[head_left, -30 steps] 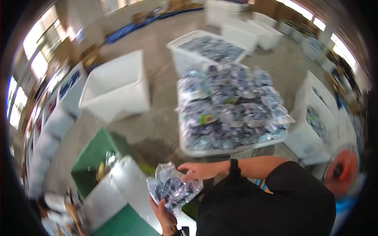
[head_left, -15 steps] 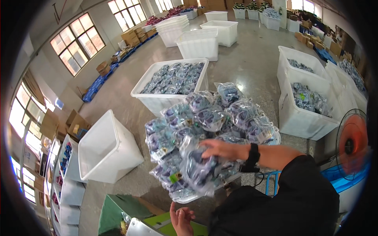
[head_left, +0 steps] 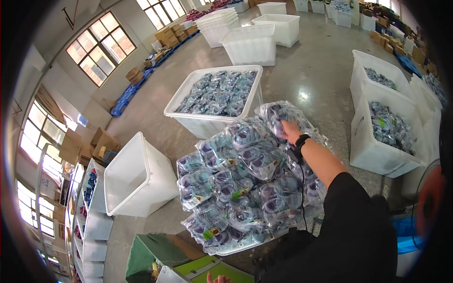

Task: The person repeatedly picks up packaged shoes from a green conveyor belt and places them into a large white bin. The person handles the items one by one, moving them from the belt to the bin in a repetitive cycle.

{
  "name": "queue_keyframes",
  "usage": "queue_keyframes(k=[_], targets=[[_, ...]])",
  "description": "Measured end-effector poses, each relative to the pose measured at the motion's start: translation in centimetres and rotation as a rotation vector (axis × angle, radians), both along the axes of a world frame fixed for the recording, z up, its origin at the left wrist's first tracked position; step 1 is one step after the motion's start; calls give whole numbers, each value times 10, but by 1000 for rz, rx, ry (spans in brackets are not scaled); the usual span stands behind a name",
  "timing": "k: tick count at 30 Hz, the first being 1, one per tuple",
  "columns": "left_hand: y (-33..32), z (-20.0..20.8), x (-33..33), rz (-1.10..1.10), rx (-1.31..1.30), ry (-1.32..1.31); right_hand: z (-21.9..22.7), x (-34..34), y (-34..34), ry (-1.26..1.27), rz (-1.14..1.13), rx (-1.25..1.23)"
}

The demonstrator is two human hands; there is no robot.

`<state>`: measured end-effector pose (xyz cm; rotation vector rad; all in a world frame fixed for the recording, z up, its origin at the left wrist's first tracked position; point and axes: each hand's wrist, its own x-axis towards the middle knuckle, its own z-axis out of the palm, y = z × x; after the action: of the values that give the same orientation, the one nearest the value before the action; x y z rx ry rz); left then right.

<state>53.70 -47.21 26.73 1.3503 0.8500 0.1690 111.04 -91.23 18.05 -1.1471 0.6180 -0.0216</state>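
One right hand [head_left: 291,132] rests on a clear-bagged purple packet [head_left: 272,114] at a heap's [head_left: 233,183] far edge; whether its grip pinches plastic cannot be told. The left hand [head_left: 218,278], cropped below, has an unclear grip. Light, level pressure should keep neighbouring packets [head_left: 258,160] from sliding.

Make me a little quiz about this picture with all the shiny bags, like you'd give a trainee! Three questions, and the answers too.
1. True or false: the right hand is on a clear bag.
2. What colour is the wristband? A: red; B: white; C: black.
3. Fill in: at the picture's bottom edge, only part of the ___ hand shows.

Key: 1. True. 2. C. 3. Left: the left hand is mostly out of the picture.
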Motion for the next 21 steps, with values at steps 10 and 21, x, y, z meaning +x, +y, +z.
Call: queue_keyframes(k=[10,21], targets=[[8,-18,-51,77,200,169,-11,-28,-5,113,117,86],[29,-47,-61,30,190,262,66,-140,45,-100,670,-38]])
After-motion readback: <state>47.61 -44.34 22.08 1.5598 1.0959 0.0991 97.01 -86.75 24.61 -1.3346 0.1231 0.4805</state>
